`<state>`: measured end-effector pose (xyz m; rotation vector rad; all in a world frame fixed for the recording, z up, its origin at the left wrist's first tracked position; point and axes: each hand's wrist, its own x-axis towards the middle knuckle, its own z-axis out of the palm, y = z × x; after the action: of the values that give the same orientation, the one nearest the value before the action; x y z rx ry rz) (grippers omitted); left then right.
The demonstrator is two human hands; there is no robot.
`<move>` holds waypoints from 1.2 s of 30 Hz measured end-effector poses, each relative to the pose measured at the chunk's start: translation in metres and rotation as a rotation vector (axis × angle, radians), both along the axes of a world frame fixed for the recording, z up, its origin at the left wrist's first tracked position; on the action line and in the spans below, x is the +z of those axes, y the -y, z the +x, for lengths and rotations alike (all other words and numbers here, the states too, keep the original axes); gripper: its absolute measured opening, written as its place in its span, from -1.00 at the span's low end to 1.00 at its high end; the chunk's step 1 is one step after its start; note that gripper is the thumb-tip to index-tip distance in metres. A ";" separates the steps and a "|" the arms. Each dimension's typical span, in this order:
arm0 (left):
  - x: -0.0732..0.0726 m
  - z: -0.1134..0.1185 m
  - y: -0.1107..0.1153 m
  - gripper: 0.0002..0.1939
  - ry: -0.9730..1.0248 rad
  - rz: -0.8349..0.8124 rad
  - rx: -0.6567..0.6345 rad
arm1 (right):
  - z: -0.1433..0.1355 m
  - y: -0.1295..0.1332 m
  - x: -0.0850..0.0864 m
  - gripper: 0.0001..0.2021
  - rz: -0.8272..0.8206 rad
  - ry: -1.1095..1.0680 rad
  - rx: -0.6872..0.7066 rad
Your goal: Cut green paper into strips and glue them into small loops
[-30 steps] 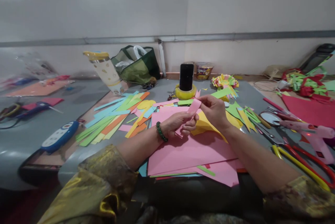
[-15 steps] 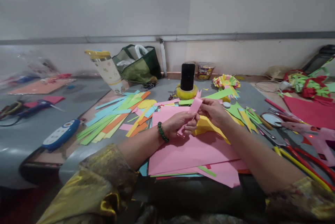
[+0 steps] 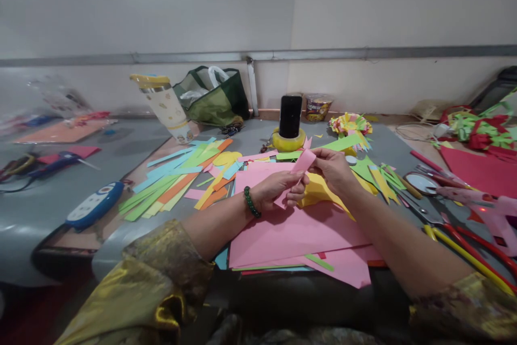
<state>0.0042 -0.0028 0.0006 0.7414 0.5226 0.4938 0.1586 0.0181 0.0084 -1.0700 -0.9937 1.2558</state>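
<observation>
Head cam: left hand has the pink strip between thumb and curled fingers, right hand pinching its top end, all over the pink sheet. Loads of coloured strips are already cut and lie flat, unfolded. The pink one looks bent over, so I'd guess partway, can't tell if it's creased

A narrow pink paper strip, bent over at its upper end, slants above pink sheets.
</observation>
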 end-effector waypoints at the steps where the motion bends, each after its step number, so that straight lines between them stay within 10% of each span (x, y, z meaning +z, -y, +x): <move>1: -0.001 0.000 0.000 -0.66 0.004 0.007 -0.004 | 0.000 0.000 0.001 -0.69 -0.006 -0.001 0.002; 16: 0.003 0.004 0.003 -0.67 -0.160 0.104 0.095 | 0.012 0.002 0.009 -0.69 -0.053 -0.080 0.338; 36: -0.001 0.002 0.008 -0.60 -0.183 0.368 -0.048 | 0.022 -0.004 0.017 -0.49 0.082 0.206 0.177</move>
<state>0.0063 -0.0112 -0.0003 1.1567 0.5904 0.4851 0.1810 0.0220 0.0254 -1.0816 -1.3096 1.2517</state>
